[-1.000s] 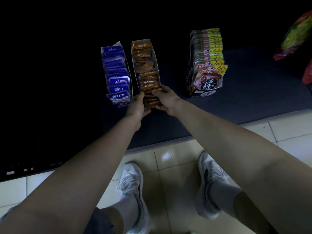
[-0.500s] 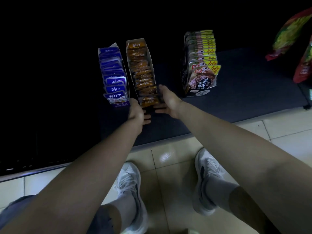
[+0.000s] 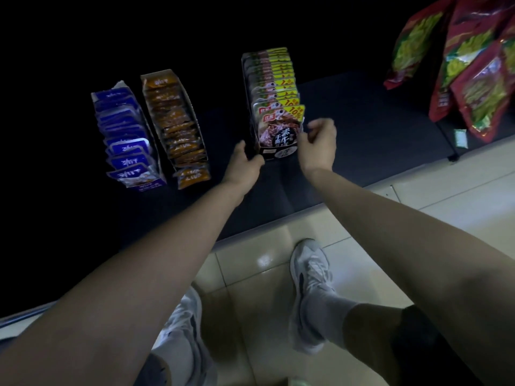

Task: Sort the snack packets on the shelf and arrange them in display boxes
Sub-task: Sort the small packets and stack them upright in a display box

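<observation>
Left grip (image 3: pixel 245 160) is clutching the front-left corner of the black display box (image 3: pixel 278 153) on the shelf (image 3: pixel 362 121). Right grip (image 3: pixel 317 142) is curling at the box's right side; holding or not, can't tell.

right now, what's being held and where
Left hand holds the black display box at its front left corner; right hand curls beside its front right edge, contact unclear.
</observation>
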Demonstrator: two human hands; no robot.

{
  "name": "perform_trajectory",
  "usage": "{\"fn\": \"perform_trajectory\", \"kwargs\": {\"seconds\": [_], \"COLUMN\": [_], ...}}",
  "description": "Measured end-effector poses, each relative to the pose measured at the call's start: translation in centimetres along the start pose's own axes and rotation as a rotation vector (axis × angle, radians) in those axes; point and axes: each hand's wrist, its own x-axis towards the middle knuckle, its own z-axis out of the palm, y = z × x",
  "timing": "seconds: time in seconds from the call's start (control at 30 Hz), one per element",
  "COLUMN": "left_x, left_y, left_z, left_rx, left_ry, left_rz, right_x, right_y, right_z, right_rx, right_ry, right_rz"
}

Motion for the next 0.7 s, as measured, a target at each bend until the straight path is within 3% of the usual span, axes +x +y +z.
{"fn": "perform_trajectory", "kwargs": {"seconds": [0.17,0.33,0.7], "left_x": [2.5,2.5,0.3], "left_y": [0.3,-0.7,-3.8], "left_z": [0.6,1.6,-0.5], "left_rx": [-0.088,-0.075,-0.074], "left_ry": [-0.033,-0.05,0.215], "left_rz": [-0.078,0.036,0.021], "right_x": [2.6,2.2,-1.4], "right_y": [0.6,0.5,-1.2], "right_z": [1.6,2.7,5.6], "right_rx": [0.075,0.025,0.05], "right_ry": [-0.37,-0.373,-0.6], "right_rz": [0.247,0.22,0.172]}}
